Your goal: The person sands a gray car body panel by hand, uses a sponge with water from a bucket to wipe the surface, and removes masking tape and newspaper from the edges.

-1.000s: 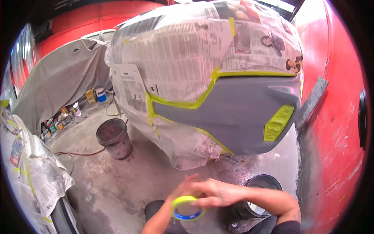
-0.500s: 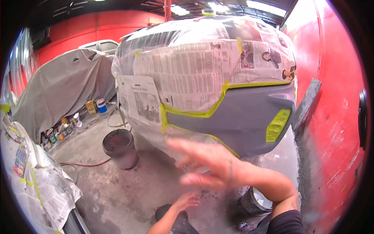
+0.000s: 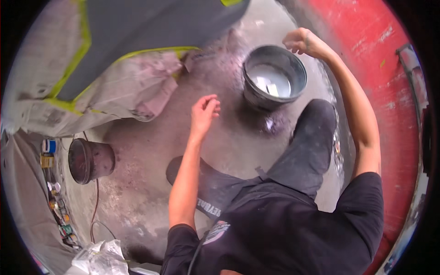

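Observation:
My left hand point(image 3: 205, 114) hovers over the concrete floor with its fingers loosely bent and apart, holding nothing. Up by the far right rim of a dark bucket point(image 3: 255, 94) is my right hand point(image 3: 300, 42). Its fingers droop slightly apart, and nothing shows in them. Pale, cloudy liquid point(image 3: 279, 75) lies inside the bucket, with small bright white rectangles on its surface. At the upper left is a grey bumper point(image 3: 151, 25), bordered with yellow-green masking tape point(image 3: 73, 73). Crumpled masking paper point(image 3: 133, 87) hangs beneath it, apart from both hands.
Another dark bucket point(image 3: 101, 160) stands at left, near a thin reddish hose point(image 3: 96, 201). Several cans and small containers point(image 3: 57, 201) line the grey cover point(image 3: 27, 183). A red wall point(image 3: 394, 137) rises at right. My bent knee point(image 3: 318, 119) is near the liquid-filled bucket.
My view has tipped down and right, bringing the liquid-filled bucket into full sight. My right hand has moved from in front of the bumper to beside that bucket's rim.

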`<state>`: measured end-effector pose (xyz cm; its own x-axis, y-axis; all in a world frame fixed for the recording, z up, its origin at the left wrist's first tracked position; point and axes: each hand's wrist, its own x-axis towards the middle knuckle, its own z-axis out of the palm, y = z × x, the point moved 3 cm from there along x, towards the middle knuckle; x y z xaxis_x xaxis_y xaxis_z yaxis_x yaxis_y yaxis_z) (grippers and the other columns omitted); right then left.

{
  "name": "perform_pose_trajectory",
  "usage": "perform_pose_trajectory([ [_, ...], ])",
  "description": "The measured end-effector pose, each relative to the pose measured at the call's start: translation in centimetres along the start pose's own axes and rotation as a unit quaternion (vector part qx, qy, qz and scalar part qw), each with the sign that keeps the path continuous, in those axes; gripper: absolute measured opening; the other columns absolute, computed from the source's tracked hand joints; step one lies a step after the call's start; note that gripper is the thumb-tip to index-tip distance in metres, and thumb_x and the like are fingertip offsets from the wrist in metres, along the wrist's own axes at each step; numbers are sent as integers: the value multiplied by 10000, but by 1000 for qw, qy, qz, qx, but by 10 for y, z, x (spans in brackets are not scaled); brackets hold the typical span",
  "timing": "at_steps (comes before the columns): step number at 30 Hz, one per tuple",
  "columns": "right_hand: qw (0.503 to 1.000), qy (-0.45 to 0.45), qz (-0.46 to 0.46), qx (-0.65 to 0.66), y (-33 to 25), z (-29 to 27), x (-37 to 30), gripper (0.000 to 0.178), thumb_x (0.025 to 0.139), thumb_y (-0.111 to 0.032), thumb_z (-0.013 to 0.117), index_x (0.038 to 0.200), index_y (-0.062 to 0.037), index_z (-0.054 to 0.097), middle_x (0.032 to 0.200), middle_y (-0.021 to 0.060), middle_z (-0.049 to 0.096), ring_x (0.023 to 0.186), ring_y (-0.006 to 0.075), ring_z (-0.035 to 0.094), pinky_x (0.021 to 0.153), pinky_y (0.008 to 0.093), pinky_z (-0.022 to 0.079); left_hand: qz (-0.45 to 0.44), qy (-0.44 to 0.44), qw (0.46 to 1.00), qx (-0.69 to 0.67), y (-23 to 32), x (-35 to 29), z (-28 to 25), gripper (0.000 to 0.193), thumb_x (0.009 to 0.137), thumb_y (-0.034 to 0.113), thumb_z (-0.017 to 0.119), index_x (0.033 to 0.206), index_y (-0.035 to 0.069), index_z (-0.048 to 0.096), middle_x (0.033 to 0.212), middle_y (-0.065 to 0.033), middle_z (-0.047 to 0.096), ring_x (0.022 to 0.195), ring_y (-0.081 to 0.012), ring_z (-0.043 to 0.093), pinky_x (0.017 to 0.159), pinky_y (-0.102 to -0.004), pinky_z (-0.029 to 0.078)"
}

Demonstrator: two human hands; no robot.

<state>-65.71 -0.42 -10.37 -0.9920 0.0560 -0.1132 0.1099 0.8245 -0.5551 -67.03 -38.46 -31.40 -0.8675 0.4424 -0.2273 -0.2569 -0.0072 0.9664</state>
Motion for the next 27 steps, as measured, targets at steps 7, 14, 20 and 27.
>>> perform_pose_trajectory([
  [7, 941, -215, 0, -262, 208, 197, 38, 484, 787, -122, 742, 1270, -90, 715, 1205, 209, 713, 1179, 362, 671, 984, 483, 552, 92, 89, 975, 180, -72, 68, 120, 561, 952, 162, 658, 1467, 0, 507, 1493, -255, 491, 1413, -361, 464, 1191, -455, 365],
  [14, 902, -241, -99, -345, 218, 274, 93, 753, 838, -376, 793, 1513, -195, 512, 1414, 191, 603, 1296, 368, 605, 1060, 533, 518, 65, 255, 942, 207, -81, 135, 194, 640, 970, 78, 554, 1556, -54, 334, 1556, -307, 418, 1471, -446, 384, 1222, -491, 314],
  [20, 915, -335, 32, -221, 314, 326, 129, 668, 865, -260, 730, 1492, -148, 531, 1411, 210, 625, 1290, 368, 629, 1042, 489, 546, 1, 268, 933, 240, -71, 139, 205, 636, 922, -18, 478, 1552, -1, 387, 1467, -312, 530, 1375, -440, 517, 1169, -469, 384],
  [27, 805, -502, -70, -309, 350, 351, 166, 313, 787, -97, 733, 1085, -13, 777, 1198, 232, 733, 1151, 358, 712, 954, 456, 579, -47, 304, 899, 311, -56, 145, 218, 630, 901, -15, 488, 1528, 20, 435, 1368, -321, 610, 1281, -459, 594, 1103, -491, 445],
])
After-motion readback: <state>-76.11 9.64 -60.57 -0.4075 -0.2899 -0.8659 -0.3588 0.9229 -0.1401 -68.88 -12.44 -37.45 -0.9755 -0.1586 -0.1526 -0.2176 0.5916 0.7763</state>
